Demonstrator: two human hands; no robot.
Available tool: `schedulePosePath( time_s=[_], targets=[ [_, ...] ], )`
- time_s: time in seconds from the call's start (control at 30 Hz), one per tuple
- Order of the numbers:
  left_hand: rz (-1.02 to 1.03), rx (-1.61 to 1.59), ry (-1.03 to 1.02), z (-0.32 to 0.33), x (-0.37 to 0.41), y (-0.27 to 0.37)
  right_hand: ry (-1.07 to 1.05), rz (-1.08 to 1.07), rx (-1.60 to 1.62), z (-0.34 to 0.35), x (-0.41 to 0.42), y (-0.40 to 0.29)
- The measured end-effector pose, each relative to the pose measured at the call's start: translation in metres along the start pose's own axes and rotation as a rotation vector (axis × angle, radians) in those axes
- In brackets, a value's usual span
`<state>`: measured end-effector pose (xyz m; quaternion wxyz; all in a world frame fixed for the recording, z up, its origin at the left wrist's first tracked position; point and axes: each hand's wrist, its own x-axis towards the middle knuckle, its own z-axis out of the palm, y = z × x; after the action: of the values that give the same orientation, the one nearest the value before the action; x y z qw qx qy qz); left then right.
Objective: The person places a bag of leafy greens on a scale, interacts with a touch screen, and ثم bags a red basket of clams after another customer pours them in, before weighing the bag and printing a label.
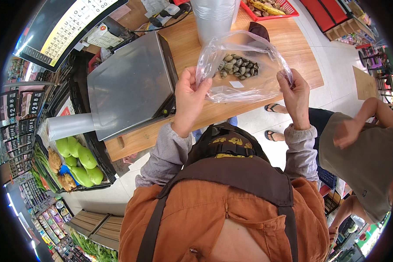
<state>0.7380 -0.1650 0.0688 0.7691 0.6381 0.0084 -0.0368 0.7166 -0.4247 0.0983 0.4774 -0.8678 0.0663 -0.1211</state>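
A clear plastic bag (249, 93) with clams (237, 67) in its bottom is spread between my two hands, over the wooden counter. My left hand (191, 95) pinches the bag's rim on one side, thumb on top. On the other side, my right hand (294, 93) grips the rim. A small white label (236, 84) shows near the clams; whether it is on the bag or on the counter I cannot tell. Left of my left hand is a flat metal weighing scale (131, 82). Behind the bag stands a thick upright roll of plastic bags (213, 19).
A red basket (293, 9) of shellfish sits at the counter's (301, 59) far edge. A bag roll (70, 126) juts out left of the scale, above a crate of green gourds (85, 160). A touchscreen (72, 29) is at upper left. Another person (353, 154) stands close on the right.
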Motion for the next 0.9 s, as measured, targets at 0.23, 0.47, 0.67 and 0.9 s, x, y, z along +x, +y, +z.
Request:
schedulePosePath(
  time_s=[0.23,0.47,0.67,0.9],
  targets=[
    [-0.035,0.039,0.063,-0.010,-0.004,0.006,0.286,-0.510,-0.242,0.013,-0.002,-0.043],
    [0.013,0.040,0.093,-0.006,-0.006,0.010,-0.427,-0.545,-0.478,0.068,-0.003,-0.027],
    [0.036,0.065,0.107,-0.012,0.000,0.013,-0.764,-0.293,-0.545,0.090,0.011,-0.014],
    [-0.007,0.102,0.090,-0.006,0.006,0.008,-0.545,-0.215,-0.341,0.147,0.065,0.039]
  ],
)
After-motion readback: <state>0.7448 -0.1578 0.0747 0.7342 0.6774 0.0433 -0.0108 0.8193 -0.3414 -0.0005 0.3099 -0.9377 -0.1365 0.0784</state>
